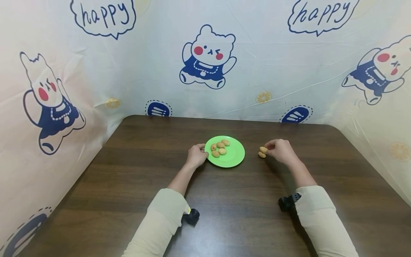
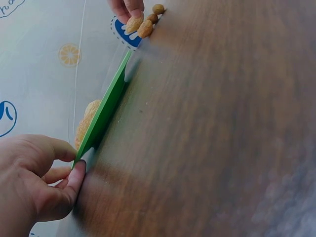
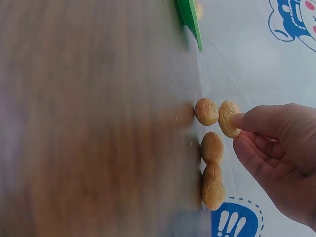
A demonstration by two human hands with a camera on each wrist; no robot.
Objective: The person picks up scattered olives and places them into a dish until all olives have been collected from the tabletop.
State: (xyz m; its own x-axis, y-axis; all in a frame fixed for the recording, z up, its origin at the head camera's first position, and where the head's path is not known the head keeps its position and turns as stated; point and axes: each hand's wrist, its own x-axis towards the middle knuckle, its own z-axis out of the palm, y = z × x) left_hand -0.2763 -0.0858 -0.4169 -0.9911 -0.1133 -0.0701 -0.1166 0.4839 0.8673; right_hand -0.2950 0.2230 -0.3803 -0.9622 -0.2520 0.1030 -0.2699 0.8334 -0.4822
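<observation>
My left hand pinches the left rim of a light green plate, thumb below and fingers above in the left wrist view. Several tan, wrinkled peanuts in their shells lie on the plate's left half. To the right of the plate, my right hand pinches one peanut between thumb and fingertips. Just beside it on the table sits another peanut. More tan peanuts stand close by in the right wrist view; the right hand hides them in the head view.
The dark brown wooden table reaches to a pale printed cloth at the back and sides. Black wrist cameras sit below both cuffs, near the tabletop.
</observation>
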